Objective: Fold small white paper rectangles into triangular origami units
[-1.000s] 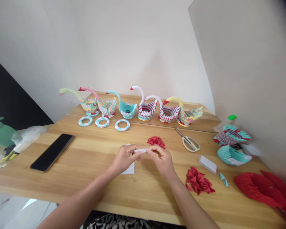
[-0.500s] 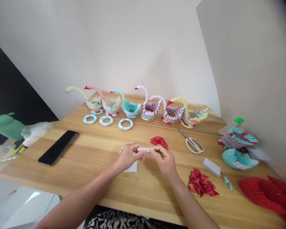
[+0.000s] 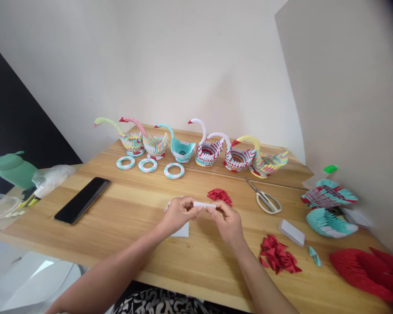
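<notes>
A narrow strip of folded white paper (image 3: 204, 204) is stretched level between my two hands, above the wooden table. My left hand (image 3: 180, 214) pinches its left end between thumb and fingers. At the other end, my right hand (image 3: 228, 221) pinches it the same way. Below my left hand lies a white sheet of paper (image 3: 183, 231), partly hidden by that hand. Just behind my right hand sits a small pile of red folded paper pieces (image 3: 220, 196). A larger pile of red folded pieces (image 3: 277, 255) rests to the right of my right forearm.
Several paper swans (image 3: 182, 150) line the back, with three paper rings (image 3: 174, 170) before them. A phone (image 3: 83, 199) lies left. Scissors (image 3: 267, 202), a white paper stack (image 3: 291, 232), a teal paper piece (image 3: 314, 256), and red (image 3: 350, 266) and teal (image 3: 329, 221) paper bodies are right.
The camera view has shifted slightly. Both hands still hold the white paper strip in nearly the same place, with hardly any change in grip.
</notes>
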Demonstrator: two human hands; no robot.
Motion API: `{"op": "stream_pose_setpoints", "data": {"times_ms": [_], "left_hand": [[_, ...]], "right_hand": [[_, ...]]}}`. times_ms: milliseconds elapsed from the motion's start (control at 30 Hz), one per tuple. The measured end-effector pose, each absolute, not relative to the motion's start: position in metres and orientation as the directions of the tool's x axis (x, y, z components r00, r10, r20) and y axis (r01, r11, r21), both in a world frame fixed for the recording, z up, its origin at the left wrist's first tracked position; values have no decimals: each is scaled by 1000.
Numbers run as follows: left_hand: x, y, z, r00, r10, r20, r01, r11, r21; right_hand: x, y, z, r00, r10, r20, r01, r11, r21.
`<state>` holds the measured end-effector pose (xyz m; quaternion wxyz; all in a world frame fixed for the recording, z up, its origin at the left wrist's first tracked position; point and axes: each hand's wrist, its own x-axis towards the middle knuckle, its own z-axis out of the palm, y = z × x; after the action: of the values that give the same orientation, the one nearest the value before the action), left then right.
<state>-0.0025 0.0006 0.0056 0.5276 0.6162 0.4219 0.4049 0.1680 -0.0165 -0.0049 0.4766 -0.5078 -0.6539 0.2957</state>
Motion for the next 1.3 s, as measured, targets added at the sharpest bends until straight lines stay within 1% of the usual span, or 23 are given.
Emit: {"op": "stream_pose_setpoints", "data": {"times_ms": [167,367,600,767,900,1067,1300], "left_hand": [[-4,1,7,318,946,62,46,-81,996],[-3,0,8,304,950,74,42,-91,995],[-4,0,9,287,954,83,0,-86,996],[-3,2,1,305,947,101,-8,-103,995],[-1,3,-5,318,943,101,45,-121,992],[-1,2,-7,314,944,99,35,-116,993],[-1,0,-2,318,944,86,53,-109,993]], "right_hand": [[170,-16,-6,-5,942,336,392,311,-866],[169,-15,-7,-1,930,367,410,335,-848],[170,-16,-10,17,935,354,418,315,-852],[169,-17,-10,35,939,341,374,304,-876],[167,-17,-10,3,947,323,336,303,-892],[164,-17,-12,-68,963,260,234,269,-934],[166,-17,-13,-51,961,271,258,275,-926]]}}
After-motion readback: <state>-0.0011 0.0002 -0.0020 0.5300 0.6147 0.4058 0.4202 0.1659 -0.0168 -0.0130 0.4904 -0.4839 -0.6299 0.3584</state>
